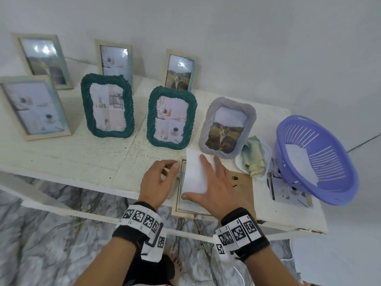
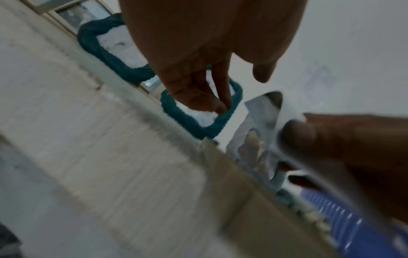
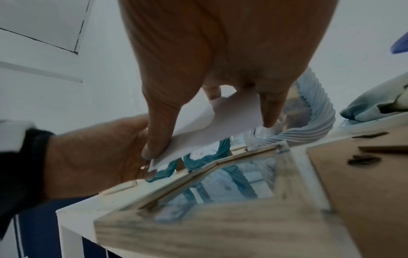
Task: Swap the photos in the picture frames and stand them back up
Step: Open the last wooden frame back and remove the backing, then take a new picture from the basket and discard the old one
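A pale wooden frame [image 1: 183,211] [image 3: 198,227] lies face down at the table's front edge, its back open and the glass [image 3: 220,183] bare. My right hand [image 1: 194,176] [image 3: 209,137] pinches a photo [image 1: 193,162] [image 3: 232,118], white side up, between thumb and fingers just above the open frame. My left hand [image 1: 173,170] [image 2: 238,87] hovers by the frame's left rail with loosely curled fingers and holds nothing. The brown backing board [image 1: 241,190] [image 3: 364,192] lies flat to the right of the frame.
Two green rope frames [image 1: 108,106] [image 1: 171,118] and a grey ribbed frame [image 1: 226,126] with a cat photo stand behind. Wooden frames line the back wall. A cloth [image 1: 253,157] in a clear tub and a tilted purple basket [image 1: 315,159] over another photo [image 1: 288,188] sit right.
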{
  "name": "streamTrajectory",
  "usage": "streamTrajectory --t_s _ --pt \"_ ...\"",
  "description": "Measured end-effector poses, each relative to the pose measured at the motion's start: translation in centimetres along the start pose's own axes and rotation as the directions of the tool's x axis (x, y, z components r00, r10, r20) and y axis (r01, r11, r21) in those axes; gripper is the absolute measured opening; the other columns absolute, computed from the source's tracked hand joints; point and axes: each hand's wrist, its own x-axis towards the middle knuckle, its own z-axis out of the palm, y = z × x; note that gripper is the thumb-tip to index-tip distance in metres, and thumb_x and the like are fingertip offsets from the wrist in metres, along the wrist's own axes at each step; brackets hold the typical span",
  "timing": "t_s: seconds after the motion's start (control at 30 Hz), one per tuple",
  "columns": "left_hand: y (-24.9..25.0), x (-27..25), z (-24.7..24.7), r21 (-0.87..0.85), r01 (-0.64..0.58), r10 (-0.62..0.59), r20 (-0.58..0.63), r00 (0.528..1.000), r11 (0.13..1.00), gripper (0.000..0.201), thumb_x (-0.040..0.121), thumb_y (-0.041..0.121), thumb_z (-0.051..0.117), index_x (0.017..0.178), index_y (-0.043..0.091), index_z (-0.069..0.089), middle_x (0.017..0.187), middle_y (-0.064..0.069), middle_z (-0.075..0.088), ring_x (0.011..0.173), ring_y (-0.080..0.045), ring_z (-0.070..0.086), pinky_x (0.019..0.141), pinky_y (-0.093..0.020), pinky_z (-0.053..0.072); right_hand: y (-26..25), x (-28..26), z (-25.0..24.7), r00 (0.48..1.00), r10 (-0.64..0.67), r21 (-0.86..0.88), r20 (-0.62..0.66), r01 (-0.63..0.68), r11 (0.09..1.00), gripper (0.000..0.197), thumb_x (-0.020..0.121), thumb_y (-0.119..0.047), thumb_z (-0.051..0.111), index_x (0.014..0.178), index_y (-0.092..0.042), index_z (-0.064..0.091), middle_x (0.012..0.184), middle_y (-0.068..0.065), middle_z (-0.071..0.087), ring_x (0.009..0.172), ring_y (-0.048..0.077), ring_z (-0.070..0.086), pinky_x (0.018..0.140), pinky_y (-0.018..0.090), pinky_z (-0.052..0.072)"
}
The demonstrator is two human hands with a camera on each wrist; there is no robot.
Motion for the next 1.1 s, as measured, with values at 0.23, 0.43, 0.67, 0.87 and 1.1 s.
streamTrajectory --t_s 0.23,0.43,0.67,0.87,1.1 --pt "3.2 -0.6 -1.2 -0.302 0.144 -0.068 0.248 0.966 0.942 0.025 0.091 0.009 0.066 0.11 0.025 0.066 0.085 -0.012 0.072 0.084 -0.032 0.068 0.072 -0.046 0.06 -0.5 -2.4 -0.5 0.999 -0.04 0.251 0.014 0.035 0.967 0.103 0.068 -0.066 0.072 0.147 -0.051 0.008 0.158 -0.013 -0.014 0.146 0.007 -0.004 0.112 0.022 0.021" --pt "4.6 -0.1 -1.1 -0.362 0.181 -0.092 0.248 0.964 0.914 0.025 0.091 0.006 0.064 0.112 0.019 0.065 0.085 -0.011 0.074 0.082 -0.024 0.07 0.068 -0.036 0.06 0.4 -4.7 -2.0 0.949 0.179 0.805 -0.261 0.111 0.582 0.054 0.09 0.002 0.061 0.13 -0.031 0.047 0.113 0.002 0.067 0.097 0.014 0.064 0.078 0.021 0.053" --pt "5.4 -1.0 1.2 0.148 -0.131 0.099 0.204 0.974 0.98 0.021 0.085 0.028 0.071 0.105 0.031 0.062 0.108 0.011 0.053 0.094 -0.006 0.054 0.08 -0.023 0.048 0.3 -6.5 -2.6 0.915 0.362 0.955 -0.175 0.068 0.29 0.066 0.091 0.002 0.057 0.139 -0.041 0.041 0.089 0.017 0.07 0.079 0.025 0.064 0.077 0.046 0.053" --pt "7.8 -3.2 2.8 -0.272 0.101 0.067 0.547 0.835 0.957 0.03 0.093 0.047 0.053 0.111 0.025 0.066 0.106 0.01 0.07 0.098 -0.004 0.066 0.081 -0.021 0.054 0.0 -7.9 -2.7 0.909 0.306 0.871 -0.284 0.111 0.479 0.057 0.087 -0.016 0.061 0.141 -0.024 0.041 0.107 0.008 0.072 0.103 0.029 0.067 0.088 0.051 0.054" --pt "8.2 -3.5 5.0 -0.212 0.034 0.076 0.491 0.868 0.977 0.023 0.102 0.024 0.048 0.107 0.021 0.07 0.099 0.008 0.073 0.095 -0.007 0.066 0.086 -0.029 0.053 2.1 -9.1 -5.1 0.91 0.241 0.71 -0.338 0.078 0.7 0.038 0.093 -0.013 0.06 0.129 -0.023 0.055 0.103 -0.007 0.073 0.094 0.015 0.069 0.078 0.036 0.058"
